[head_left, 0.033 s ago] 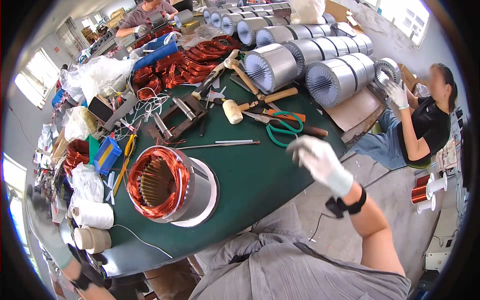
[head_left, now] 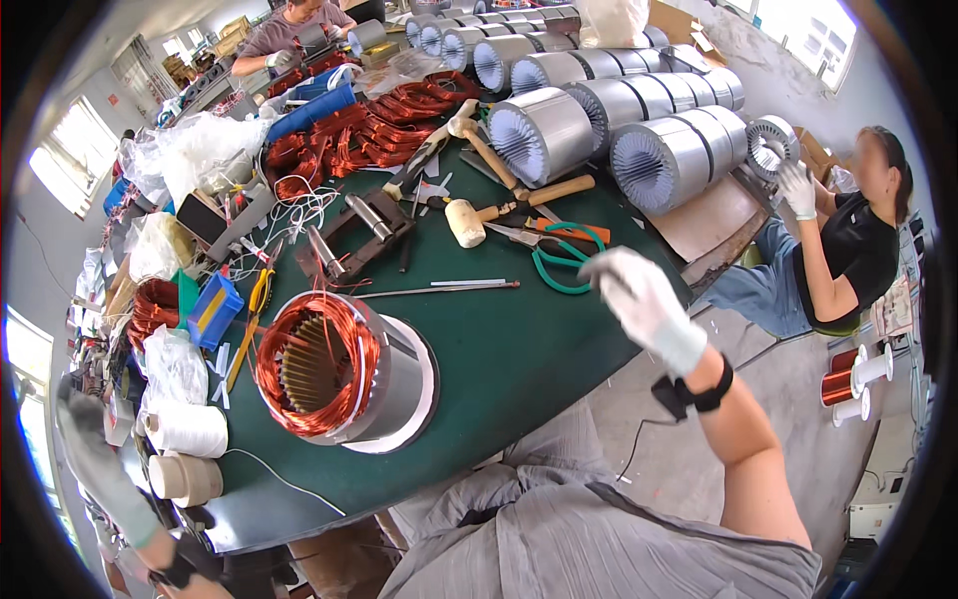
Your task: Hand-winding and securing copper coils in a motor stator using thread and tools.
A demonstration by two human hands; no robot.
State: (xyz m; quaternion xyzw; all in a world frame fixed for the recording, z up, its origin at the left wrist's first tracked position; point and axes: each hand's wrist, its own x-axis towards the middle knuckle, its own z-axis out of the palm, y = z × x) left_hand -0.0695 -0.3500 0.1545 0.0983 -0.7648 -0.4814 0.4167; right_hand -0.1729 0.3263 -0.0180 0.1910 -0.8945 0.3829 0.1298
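My right hand (head_left: 647, 307), in a white glove, hovers at the table's right edge with loosely bent fingers and holds nothing visible. Its fingertips are beside the green-handled scissors (head_left: 561, 282), overlapping the handle's edge in view. At the far left rim, my gloved left hand (head_left: 92, 449) is raised near a white thread spool (head_left: 188, 431); its fingers are dark and smeared. Between the hands, a motor stator (head_left: 397, 384) with copper windings (head_left: 274, 384) sits tilted toward the left on a white ring (head_left: 431, 384).
A mallet (head_left: 465, 223), a metal fixture (head_left: 374, 225) and yellow-handled pliers (head_left: 261, 292) lie on the green table (head_left: 479, 399). Copper coils (head_left: 379, 125) and several stator cores (head_left: 544, 135) stand behind. Co-workers sit at the right (head_left: 848, 240) and far back (head_left: 299, 35).
My right hand has shifted slightly right and up, showing its fingers less blurred. My left hand has moved a little downward. The scissors and stator stay practically where they were.
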